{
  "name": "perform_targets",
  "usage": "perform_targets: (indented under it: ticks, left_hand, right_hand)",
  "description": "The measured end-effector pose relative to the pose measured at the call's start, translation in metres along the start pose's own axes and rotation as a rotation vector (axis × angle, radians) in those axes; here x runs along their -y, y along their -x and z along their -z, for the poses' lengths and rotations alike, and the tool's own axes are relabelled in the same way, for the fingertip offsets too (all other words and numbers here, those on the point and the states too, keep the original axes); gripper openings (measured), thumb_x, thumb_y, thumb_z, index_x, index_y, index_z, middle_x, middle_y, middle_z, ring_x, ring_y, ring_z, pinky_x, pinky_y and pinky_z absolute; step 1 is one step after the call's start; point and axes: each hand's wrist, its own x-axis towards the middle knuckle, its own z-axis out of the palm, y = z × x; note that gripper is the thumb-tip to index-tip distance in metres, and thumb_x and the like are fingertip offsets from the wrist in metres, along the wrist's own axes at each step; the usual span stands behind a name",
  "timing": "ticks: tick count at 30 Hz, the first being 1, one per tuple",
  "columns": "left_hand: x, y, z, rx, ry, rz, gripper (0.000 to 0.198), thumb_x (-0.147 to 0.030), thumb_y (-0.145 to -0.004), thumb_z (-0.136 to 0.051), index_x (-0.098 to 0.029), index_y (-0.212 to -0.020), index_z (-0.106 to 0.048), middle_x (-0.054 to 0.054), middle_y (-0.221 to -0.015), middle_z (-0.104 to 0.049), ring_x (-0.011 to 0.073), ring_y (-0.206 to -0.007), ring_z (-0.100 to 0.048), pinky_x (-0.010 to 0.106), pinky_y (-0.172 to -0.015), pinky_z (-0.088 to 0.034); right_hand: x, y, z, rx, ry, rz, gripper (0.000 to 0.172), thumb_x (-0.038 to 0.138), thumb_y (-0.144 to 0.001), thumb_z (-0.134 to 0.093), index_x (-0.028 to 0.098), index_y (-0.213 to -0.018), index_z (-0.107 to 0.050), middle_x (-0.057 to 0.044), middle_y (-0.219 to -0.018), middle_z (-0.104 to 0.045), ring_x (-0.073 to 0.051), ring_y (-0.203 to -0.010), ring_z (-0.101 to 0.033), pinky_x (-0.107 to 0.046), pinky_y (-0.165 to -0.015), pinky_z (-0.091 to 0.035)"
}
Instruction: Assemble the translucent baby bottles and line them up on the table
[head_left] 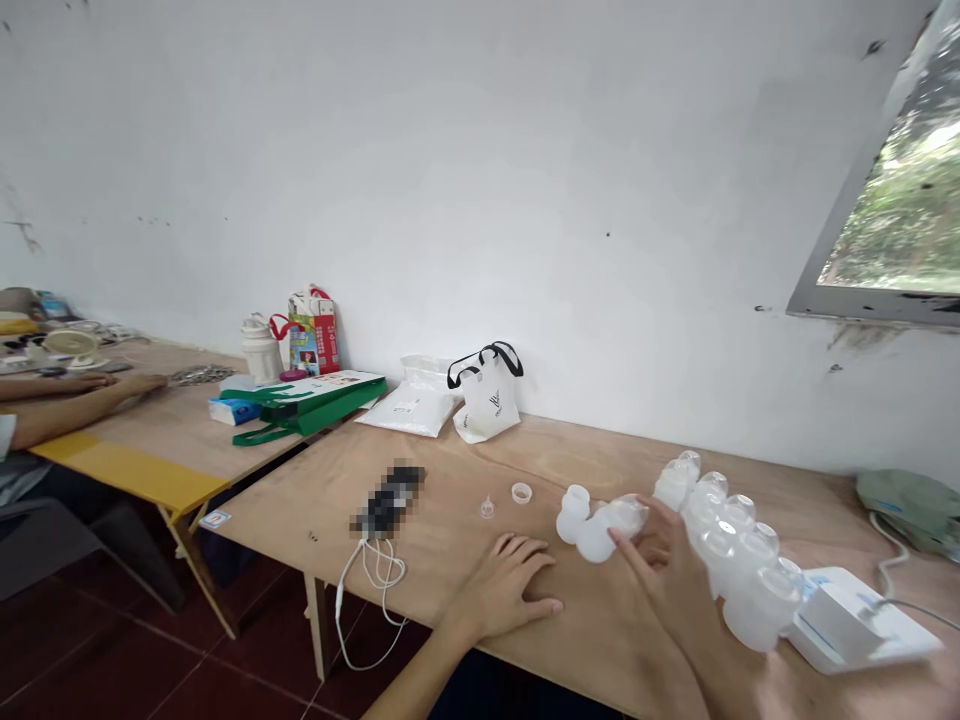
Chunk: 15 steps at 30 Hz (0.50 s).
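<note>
My left hand (514,590) lies flat on the wooden table, fingers spread, holding nothing. In my right hand (664,560), the thumb and fingers are closed on the clear-capped end of a white bottle (598,537), which is tilted on its side. Touching or just beside that bottle is an uncapped white bottle (574,512). Beyond my left hand sit a white ring (521,492) and a small clear nipple-shaped piece (487,508). Several capped white bottles (720,545) stand grouped to the right of my right hand.
A white box (847,620) with a cable is at the right. White bags (489,405) stand by the wall. A blurred dark object (388,503) with a white cable lies left. Another person's arms (82,405) rest on the adjoining table (180,425).
</note>
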Motion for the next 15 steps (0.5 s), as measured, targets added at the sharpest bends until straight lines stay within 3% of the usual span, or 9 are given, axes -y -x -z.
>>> perform_targets:
  ticks: [2, 5, 12, 15]
  left_hand:
    - [0.001, 0.000, -0.002, -0.016, -0.006, 0.002, 0.054, -0.059, -0.094, -0.068, -0.029, -0.139, -0.061, 0.005, -0.150, -0.057, 0.0283, -0.139, -0.049, 0.045, -0.122, -0.027]
    - [0.001, 0.000, -0.002, -0.029, -0.020, 0.000, 0.053, -0.057, -0.094, -0.069, -0.028, -0.137, -0.062, 0.005, -0.149, -0.058, 0.0278, -0.138, -0.050, 0.044, -0.121, -0.028]
    - [-0.002, -0.001, 0.000, -0.021, -0.020, 0.009, 0.051, -0.054, -0.094, -0.071, -0.028, -0.137, -0.062, 0.003, -0.149, -0.058, 0.0270, -0.138, -0.050, 0.043, -0.122, -0.028]
    - [-0.002, -0.001, -0.001, -0.029, -0.021, 0.010, 0.050, -0.054, -0.094, -0.070, -0.027, -0.136, -0.063, 0.003, -0.148, -0.058, 0.0274, -0.137, -0.050, 0.042, -0.120, -0.029]
  right_hand:
    - [-0.004, -0.007, 0.014, -0.071, 0.092, -0.029, 0.064, 0.071, -0.087, -0.061, 0.025, -0.132, -0.057, -0.003, -0.090, -0.069, -0.022, -0.069, -0.066, -0.037, -0.067, -0.056]
    - [-0.008, -0.012, 0.029, -0.144, 0.178, -0.091, 0.066, 0.076, -0.086, -0.058, 0.026, -0.129, -0.058, -0.002, -0.084, -0.067, -0.021, -0.063, -0.064, -0.037, -0.065, -0.054]
    - [0.009, -0.012, 0.063, -0.433, 0.053, -0.135, 0.096, 0.078, -0.074, -0.071, 0.025, -0.147, -0.041, -0.010, -0.108, -0.068, -0.025, -0.072, -0.070, -0.038, -0.064, -0.055]
    - [-0.001, -0.013, 0.091, -0.383, 0.239, -0.223, 0.094, 0.085, -0.070, -0.064, 0.027, -0.143, -0.050, -0.008, -0.094, -0.070, -0.029, -0.068, -0.070, -0.043, -0.065, -0.053]
